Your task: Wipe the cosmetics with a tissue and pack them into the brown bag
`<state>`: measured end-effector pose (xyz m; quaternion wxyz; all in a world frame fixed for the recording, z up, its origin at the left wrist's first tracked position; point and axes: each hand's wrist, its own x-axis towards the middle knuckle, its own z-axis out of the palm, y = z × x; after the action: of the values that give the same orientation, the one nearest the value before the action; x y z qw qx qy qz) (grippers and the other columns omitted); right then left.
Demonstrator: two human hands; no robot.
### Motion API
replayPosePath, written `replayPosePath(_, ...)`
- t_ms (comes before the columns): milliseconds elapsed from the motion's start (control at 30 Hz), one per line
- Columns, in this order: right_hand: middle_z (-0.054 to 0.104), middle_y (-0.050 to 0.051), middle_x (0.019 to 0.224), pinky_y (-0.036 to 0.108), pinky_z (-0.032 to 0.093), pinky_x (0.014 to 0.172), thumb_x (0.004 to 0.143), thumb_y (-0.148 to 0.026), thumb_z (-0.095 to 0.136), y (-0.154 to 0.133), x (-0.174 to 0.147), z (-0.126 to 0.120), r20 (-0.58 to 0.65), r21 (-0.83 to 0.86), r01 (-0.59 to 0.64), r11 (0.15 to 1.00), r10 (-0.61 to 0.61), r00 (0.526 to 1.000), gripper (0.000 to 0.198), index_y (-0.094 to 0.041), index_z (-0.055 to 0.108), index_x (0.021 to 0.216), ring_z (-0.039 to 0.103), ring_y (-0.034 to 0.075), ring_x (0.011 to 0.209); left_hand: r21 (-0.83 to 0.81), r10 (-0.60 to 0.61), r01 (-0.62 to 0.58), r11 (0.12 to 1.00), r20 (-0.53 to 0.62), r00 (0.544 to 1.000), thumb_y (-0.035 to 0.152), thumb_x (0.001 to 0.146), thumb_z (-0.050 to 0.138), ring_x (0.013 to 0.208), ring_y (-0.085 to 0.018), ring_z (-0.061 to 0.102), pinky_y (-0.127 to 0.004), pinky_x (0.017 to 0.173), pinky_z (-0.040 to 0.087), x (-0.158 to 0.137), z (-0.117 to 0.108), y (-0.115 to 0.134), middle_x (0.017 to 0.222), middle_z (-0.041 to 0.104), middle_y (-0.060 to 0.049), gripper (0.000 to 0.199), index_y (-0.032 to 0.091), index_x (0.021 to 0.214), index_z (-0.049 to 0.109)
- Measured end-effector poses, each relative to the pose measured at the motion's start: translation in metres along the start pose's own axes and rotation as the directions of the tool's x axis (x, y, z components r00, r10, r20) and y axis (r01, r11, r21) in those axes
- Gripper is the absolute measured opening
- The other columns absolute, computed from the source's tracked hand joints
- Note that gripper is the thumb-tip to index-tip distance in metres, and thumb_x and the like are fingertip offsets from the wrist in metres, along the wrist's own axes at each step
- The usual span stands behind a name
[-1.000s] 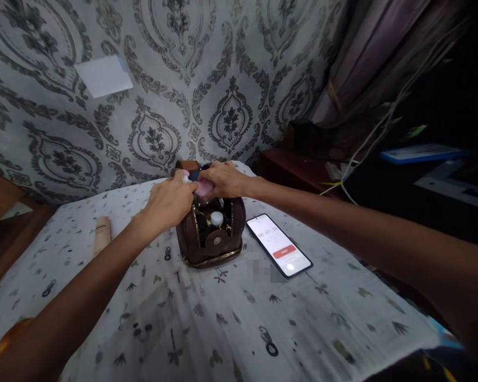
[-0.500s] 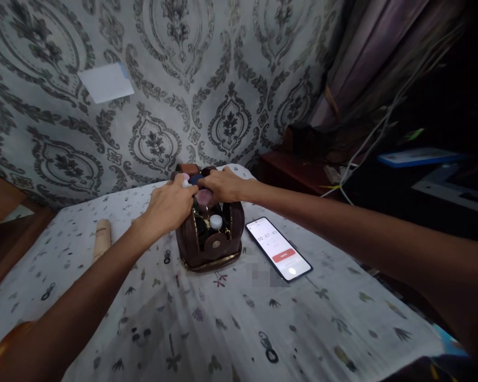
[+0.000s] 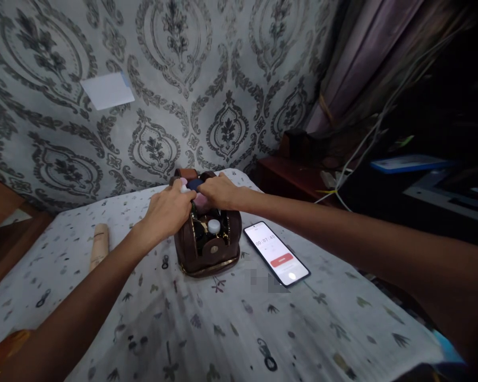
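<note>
A dark brown leather bag with a gold zip stands unzipped on the printed cloth. My left hand is closed on the upper left edge of its opening. My right hand curls its fingers over the upper right side of the opening; those fingertips are partly hidden. Between my hands, a dark blue item and a pink item show in the bag's mouth. A small jar with a white lid sits lower among dark contents. Bag handles rise behind.
To the right of the bag lies a phone with a lit timer screen. A beige tube is at the left on the patterned cloth. An orange round object shows at lower left. White cables hang at the right.
The view has shifted slightly, moving the scene a little lower in the picture. Both hands stay at the bag's opening, and the pink item between them looks slightly more covered.
</note>
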<state>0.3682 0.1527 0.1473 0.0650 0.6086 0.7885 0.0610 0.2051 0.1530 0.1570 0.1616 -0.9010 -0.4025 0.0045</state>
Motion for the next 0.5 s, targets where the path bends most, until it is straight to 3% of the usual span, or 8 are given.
replayPosePath(200, 0.071, 0.017, 0.115, 0.037, 0.042, 0.087, 0.090, -0.025, 0.061, 0.008, -0.003, -0.004, -0.015, 0.024, 0.043, 0.999, -0.043, 0.999, 0.029, -0.013, 0.067, 0.116, 0.065, 0.031, 0.111, 0.000, -0.001, 0.001, 1.000, 0.001, 1.000, 0.025, 0.098, 0.037, 0.099, -0.030, 0.067, -0.040, 0.075, 0.054, 0.000, 0.001, -0.001, 0.124, 0.053, -0.014, 0.036, 0.025, 0.121, 0.064)
replayPosePath(367, 0.075, 0.009, 0.101, 0.029, 0.039, 0.072, 0.092, -0.019, 0.053, 0.022, -0.014, -0.010, -0.109, 0.109, 0.081, 0.991, -0.069, 0.992, 0.023, -0.018, 0.072, 0.105, 0.067, 0.023, 0.094, -0.039, 0.002, -0.002, 0.999, -0.008, 1.000, 0.025, 0.098, 0.039, 0.098, -0.028, 0.068, -0.038, 0.078, 0.053, -0.002, 0.001, -0.003, 0.125, 0.053, -0.012, 0.038, 0.027, 0.127, 0.062)
replayPosePath(500, 0.075, 0.006, 0.096, 0.029, 0.040, 0.076, 0.090, -0.018, 0.056, 0.029, -0.029, -0.001, -0.135, 0.118, 0.245, 0.962, -0.229, 0.964, 0.021, -0.022, 0.076, 0.097, 0.065, 0.020, 0.092, -0.096, -0.021, 0.017, 0.995, -0.033, 0.999, 0.026, 0.098, 0.038, 0.099, -0.028, 0.068, -0.039, 0.080, 0.052, -0.002, 0.003, -0.003, 0.126, 0.054, -0.012, 0.039, 0.029, 0.131, 0.060)
